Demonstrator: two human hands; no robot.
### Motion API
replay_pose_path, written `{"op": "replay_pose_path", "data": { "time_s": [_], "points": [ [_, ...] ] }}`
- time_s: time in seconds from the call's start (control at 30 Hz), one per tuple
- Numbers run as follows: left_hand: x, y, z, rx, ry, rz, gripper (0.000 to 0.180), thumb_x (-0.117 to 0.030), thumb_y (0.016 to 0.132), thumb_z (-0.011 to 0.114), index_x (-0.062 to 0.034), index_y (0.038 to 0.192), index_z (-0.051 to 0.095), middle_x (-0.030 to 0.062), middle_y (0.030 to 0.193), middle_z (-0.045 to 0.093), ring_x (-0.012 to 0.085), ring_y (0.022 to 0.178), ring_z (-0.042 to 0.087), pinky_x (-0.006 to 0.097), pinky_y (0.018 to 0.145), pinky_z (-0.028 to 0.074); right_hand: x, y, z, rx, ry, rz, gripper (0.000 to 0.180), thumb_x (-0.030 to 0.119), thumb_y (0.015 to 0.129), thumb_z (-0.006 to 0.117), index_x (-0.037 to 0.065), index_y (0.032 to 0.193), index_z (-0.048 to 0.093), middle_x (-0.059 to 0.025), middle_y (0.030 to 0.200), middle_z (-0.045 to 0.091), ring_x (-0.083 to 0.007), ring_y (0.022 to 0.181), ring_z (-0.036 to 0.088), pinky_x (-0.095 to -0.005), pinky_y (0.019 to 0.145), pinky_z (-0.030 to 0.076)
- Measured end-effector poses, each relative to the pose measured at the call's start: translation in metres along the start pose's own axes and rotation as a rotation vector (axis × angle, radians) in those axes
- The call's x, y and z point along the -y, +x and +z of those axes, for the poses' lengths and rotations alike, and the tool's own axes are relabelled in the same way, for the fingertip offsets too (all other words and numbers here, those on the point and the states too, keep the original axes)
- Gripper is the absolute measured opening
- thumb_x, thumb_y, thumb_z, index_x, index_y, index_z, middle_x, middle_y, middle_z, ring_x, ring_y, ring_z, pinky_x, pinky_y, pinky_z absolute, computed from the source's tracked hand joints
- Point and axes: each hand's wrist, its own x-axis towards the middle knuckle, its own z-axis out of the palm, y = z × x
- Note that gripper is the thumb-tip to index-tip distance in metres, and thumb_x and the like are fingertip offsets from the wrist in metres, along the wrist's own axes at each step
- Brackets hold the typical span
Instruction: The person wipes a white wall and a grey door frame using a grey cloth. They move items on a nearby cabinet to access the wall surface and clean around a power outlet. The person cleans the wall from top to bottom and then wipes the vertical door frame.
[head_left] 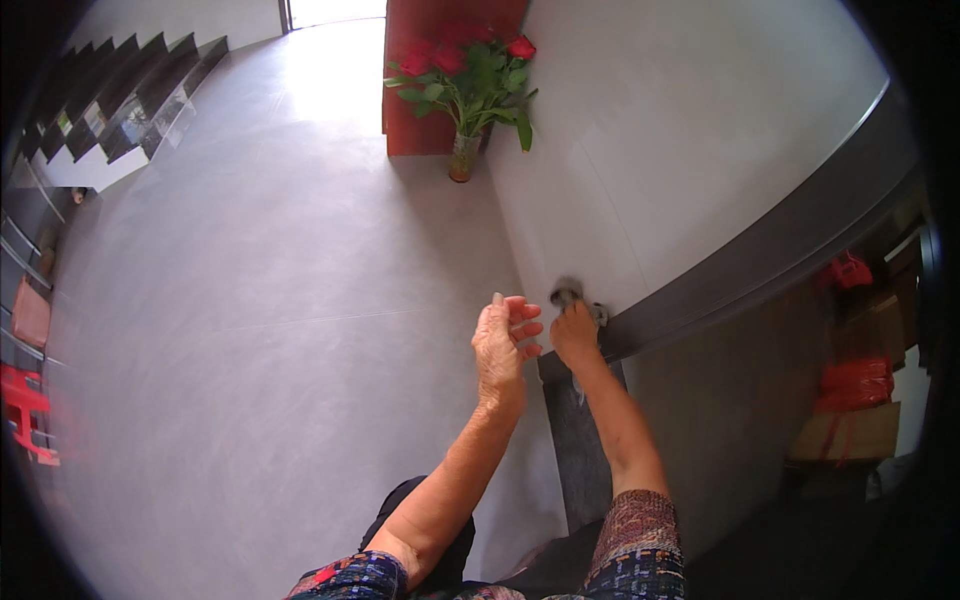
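My right hand (573, 334) is closed on a small grey, crumpled-looking thing (567, 289) against the pale wall (640, 170), close to its dark edge trim. Part of the grey thing shows beyond the fingers and part beside the knuckles; it is blurred, and its exact kind is unclear. To the left of it, my left hand (503, 345) is raised with its fingers apart and loosely curled, nothing in it. A small gap separates the two hands.
A glass vase (462, 158) with red roses stands on the floor by a red panel (420, 135). Dark stairs (120, 90) rise at the far left; a red plastic stool (25, 410) is at the left rim. Beyond the opening at right are cardboard boxes (848, 433) and a red bag (855, 383).
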Motion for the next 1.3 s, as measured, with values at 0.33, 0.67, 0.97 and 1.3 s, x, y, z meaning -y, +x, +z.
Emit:
{"op": "replay_pose_path", "data": {
  "time_s": [0.33,0.67,0.97,1.3],
  "points": [
    [0.030,-0.001,0.010,-0.128,0.227,-0.021,0.045,-0.044,0.085,0.057,-0.0128,0.117,0.047,0.0045,0.115,0.051,0.0182,0.101,0.046,0.036,0.080,0.039,-0.058,-0.138,-0.122,-0.242,1.980,0.014,0.033,0.007,0.091,0.044,0.003,0.122,0.056,-0.0044,0.100,0.064,-0.0090,0.089,0.057,-0.0251,0.081,0.047],
    [0.041,-0.025,0.035,0.242,-0.012,-0.163,0.011,-0.015,0.088,0.063,-0.0061,0.094,0.059,-0.0017,0.077,0.059,0.0068,0.063,0.054,0.019,0.053,0.043,-0.053,-0.164,-0.136,-0.775,1.867,0.238,0.030,0.014,0.094,0.047,0.002,0.120,0.059,-0.0071,0.106,0.064,-0.0120,0.096,0.058,-0.0259,0.087,0.045],
    [0.029,-0.025,0.032,0.303,0.130,-0.111,0.037,-0.034,0.089,0.060,-0.0099,0.115,0.052,0.0029,0.106,0.056,0.0120,0.087,0.058,0.028,0.067,0.049,-0.041,-0.161,-0.131,-1.016,2.152,0.206,0.031,0.014,0.095,0.047,-0.002,0.120,0.055,-0.0074,0.106,0.063,-0.0124,0.094,0.058,-0.0256,0.083,0.047],
    [0.063,-0.008,0.040,0.246,-0.168,-0.008,0.020,-0.017,0.090,0.061,-0.0081,0.108,0.056,0.0001,0.094,0.062,0.0079,0.084,0.057,0.023,0.071,0.049,-0.030,-0.159,-0.128,-1.123,1.456,0.371,0.033,0.010,0.088,0.054,-0.004,0.117,0.054,-0.0136,0.112,0.057,-0.0225,0.099,0.055,-0.0313,0.084,0.045]
  ]
}}
